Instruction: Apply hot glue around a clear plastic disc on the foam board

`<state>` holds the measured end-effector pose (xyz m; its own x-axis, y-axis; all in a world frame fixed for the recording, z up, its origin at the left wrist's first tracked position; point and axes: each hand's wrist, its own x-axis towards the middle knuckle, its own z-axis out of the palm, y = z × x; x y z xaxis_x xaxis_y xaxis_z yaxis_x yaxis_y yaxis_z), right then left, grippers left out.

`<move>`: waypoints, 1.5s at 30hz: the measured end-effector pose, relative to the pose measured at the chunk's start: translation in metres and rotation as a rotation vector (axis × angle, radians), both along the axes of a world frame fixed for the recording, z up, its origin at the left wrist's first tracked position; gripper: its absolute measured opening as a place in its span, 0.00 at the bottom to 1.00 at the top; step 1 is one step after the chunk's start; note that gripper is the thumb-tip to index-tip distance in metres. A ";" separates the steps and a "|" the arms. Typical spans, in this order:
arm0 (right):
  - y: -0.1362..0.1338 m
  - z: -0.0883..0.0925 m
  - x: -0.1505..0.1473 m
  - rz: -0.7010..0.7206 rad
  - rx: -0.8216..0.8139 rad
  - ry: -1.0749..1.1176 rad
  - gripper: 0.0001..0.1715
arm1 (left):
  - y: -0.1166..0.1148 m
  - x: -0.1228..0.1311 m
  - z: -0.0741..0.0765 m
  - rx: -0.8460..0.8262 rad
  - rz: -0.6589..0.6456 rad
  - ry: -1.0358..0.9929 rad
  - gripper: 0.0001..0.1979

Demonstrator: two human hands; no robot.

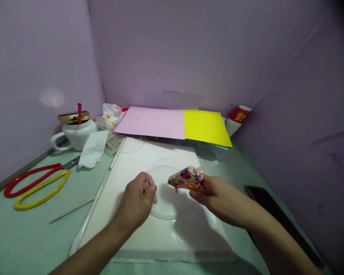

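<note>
In my right hand (215,191) is a glue gun (186,178) wrapped in a colourful pattern, a translucent glue stick (206,165) poking out of its back. Its nozzle points left, above a clear round plastic lid (169,218). My left hand (140,194) is closed in a pinch at the lid's left side, facing the nozzle. A sliver of something pale shows between its fingers, too small to name. Beneath both hands, the lid rests on a white board (109,233). Whether my left fingers touch the lid is hidden.
Red-and-yellow-handled scissors (40,183), a wooden stick (71,210), a tissue (93,149) and a white mug (79,135) are on the left. Pink (154,122) and yellow (206,128) sheets lie behind the board. Paper cups (237,118) lean at back right; a black phone-like slab (281,221) lies right.
</note>
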<state>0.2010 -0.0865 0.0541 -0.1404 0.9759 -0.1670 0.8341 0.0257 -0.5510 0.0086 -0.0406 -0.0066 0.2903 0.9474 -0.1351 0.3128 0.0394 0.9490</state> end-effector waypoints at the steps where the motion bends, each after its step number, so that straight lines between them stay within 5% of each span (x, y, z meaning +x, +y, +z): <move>1: 0.000 0.000 0.001 0.002 -0.019 0.019 0.20 | 0.000 0.000 0.001 0.003 -0.004 0.000 0.04; 11: 0.001 0.003 0.001 0.037 -0.078 0.143 0.21 | 0.009 0.001 0.009 -0.265 0.082 -0.123 0.16; 18: 0.000 0.002 -0.001 0.046 -0.109 0.136 0.18 | 0.013 0.002 0.012 -0.439 0.022 -0.130 0.08; 28: -0.004 -0.002 0.001 -0.023 -0.116 0.060 0.11 | 0.008 0.007 0.014 -0.190 0.077 0.041 0.04; 45: -0.004 0.001 0.002 0.053 -0.048 0.047 0.07 | 0.003 0.005 -0.004 0.002 0.035 -0.114 0.05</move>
<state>0.2031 -0.0909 0.0551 -0.2006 0.9579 -0.2053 0.8053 0.0419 -0.5914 0.0137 -0.0375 -0.0106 0.2707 0.9573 -0.1011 0.2014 0.0464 0.9784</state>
